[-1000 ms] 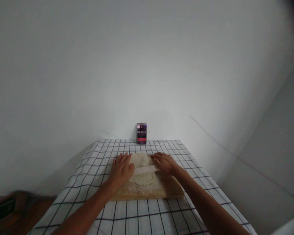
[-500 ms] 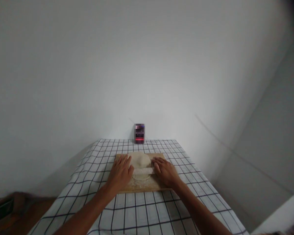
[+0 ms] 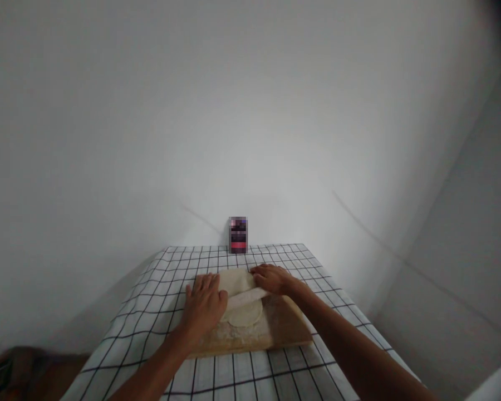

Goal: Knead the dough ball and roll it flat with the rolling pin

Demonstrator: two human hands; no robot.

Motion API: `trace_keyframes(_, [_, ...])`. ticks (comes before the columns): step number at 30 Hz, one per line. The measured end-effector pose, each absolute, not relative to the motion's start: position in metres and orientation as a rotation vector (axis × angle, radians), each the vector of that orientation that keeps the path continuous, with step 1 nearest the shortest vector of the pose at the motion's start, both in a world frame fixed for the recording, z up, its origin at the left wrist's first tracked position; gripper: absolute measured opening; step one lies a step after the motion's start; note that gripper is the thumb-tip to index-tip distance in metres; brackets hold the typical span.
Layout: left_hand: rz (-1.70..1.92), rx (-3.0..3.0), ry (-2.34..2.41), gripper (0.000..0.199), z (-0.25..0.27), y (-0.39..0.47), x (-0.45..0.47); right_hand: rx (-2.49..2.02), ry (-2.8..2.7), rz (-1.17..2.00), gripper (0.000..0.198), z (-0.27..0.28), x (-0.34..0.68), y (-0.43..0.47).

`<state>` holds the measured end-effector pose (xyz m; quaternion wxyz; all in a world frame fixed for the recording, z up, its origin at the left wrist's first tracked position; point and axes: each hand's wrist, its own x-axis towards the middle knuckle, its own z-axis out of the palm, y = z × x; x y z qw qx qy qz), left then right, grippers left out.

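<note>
A pale, floured rolling pin [image 3: 245, 299] lies across a sheet of dough [image 3: 247, 314] on a wooden board [image 3: 275, 334]. My left hand [image 3: 206, 301] is over the pin's left end, thumb toward the middle. Over its right end, my right hand [image 3: 271, 278] reaches farther forward, so the pin slants up to the right. Both hands hide the ends of the pin. Beyond the pin, more pale dough [image 3: 234, 280] covers the back of the board, partly behind my right fingers. Loose flour dusts the near part of the board.
The table has a white cloth with a dark grid [image 3: 217, 373]. A small dark, pixelated upright object [image 3: 238, 235] stands at the back against the white wall [image 3: 242, 111]. Something brown and dark [image 3: 20, 370] is low at the left, beyond the table edge.
The rolling pin has turned from level to slanted as my right hand moved forward. More of the dough's near edge shows in front of it. The board's near edge appears lower in view.
</note>
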<state>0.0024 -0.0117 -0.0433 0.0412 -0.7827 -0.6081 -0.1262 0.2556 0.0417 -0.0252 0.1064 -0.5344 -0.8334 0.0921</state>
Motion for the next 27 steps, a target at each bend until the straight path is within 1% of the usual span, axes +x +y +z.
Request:
trace_keyframes(4, [-0.356, -2.323, -1.884, 0.059, -0.039, -0.012, 0.009, -1.572, -2.404, 0.227, 0.052, -0.036, 0.258, 0.035])
trace_keyframes(8, [-0.308, -2.352, -1.837, 0.058, -0.032, -0.007, 0.011, -1.641, -2.306, 0.147, 0.050, -0.045, 0.259, 0.018])
trace_keyframes(15, [-0.325, -2.401, -1.640, 0.057, -0.038, -0.011, 0.002, -1.744, -2.127, 0.009, 0.044, -0.046, 0.248, -0.035])
trace_keyframes(19, [-0.380, -2.446, -1.528, 0.056, -0.044, -0.025, -0.003, -1.736, -2.109, -0.039, 0.046, -0.050, 0.242, -0.054])
trace_keyframes(23, [-0.347, -2.461, -1.521, 0.055, -0.039, -0.025, 0.000, -1.744, -2.157, -0.011, 0.047, -0.045, 0.243, -0.042])
trace_keyframes(27, [-0.261, -2.466, -1.661, 0.055, -0.037, -0.003, 0.004, -1.728, -2.292, 0.072, 0.048, -0.032, 0.246, -0.006])
